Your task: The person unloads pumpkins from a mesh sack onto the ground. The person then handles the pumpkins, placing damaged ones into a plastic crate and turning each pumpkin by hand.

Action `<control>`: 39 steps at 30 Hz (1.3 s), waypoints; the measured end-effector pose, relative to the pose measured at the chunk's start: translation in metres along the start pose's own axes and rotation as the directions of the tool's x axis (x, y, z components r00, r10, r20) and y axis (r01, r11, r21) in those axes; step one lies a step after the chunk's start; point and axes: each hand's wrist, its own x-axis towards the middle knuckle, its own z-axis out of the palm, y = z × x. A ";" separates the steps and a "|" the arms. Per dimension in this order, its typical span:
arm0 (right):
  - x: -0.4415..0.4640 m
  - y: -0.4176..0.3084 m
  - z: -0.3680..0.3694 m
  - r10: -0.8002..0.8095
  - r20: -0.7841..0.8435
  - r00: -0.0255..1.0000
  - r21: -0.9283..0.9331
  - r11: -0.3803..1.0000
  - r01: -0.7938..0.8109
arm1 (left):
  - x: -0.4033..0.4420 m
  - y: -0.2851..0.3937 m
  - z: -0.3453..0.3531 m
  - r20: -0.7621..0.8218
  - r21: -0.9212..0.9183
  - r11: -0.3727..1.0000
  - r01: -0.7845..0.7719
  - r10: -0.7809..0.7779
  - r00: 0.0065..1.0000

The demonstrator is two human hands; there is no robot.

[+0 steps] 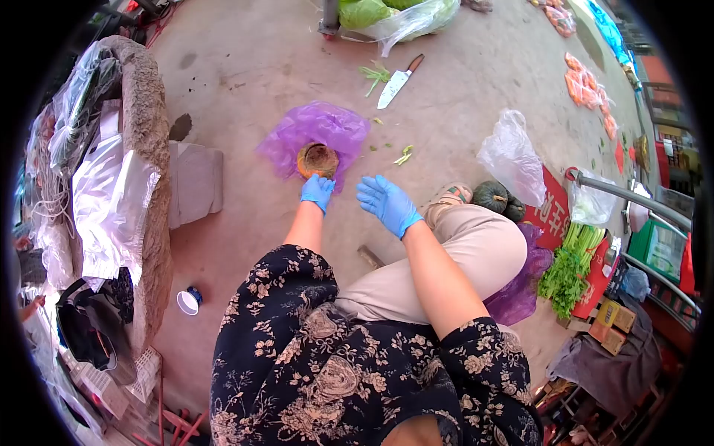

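A round cut pumpkin (318,161) with an orange rim and a rough brown face lies on a spread purple plastic bag (286,137) on the floor. My left hand (317,192), in a blue glove, has its fingertips closed at the pumpkin's near edge. To the right, my right hand (387,204), gloved in the same blue, is held apart from the pumpkin, fingers stretched and nothing in them. Beyond the bag lies a knife (396,85) with a wooden handle, beside some green stalks (376,74).
A dark green pumpkin (492,199), a clear bag (513,156) and leafy celery (573,271) lie at right. Bagged green vegetables (394,18) are ahead. A stone-like block (197,184) and rough-edged slab (145,111) stand left. A small cup (189,301) lies near them.
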 end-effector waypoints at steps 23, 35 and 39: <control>-0.078 -0.015 -0.022 -0.302 -0.017 0.953 0.041 0.952 0.303 | -0.268 -0.059 0.088 0.642 0.428 0.824 -0.372 0.012 0.766; -0.325 -0.094 -0.118 -0.807 -0.008 0.590 0.084 0.588 0.805 | -0.413 -0.175 0.209 0.902 0.432 0.688 -0.583 -0.342 0.263; -0.429 -0.040 -0.227 -0.849 -0.356 0.390 -0.047 0.433 0.900 | -0.412 -0.237 0.214 0.823 0.540 0.608 -0.582 -0.527 0.213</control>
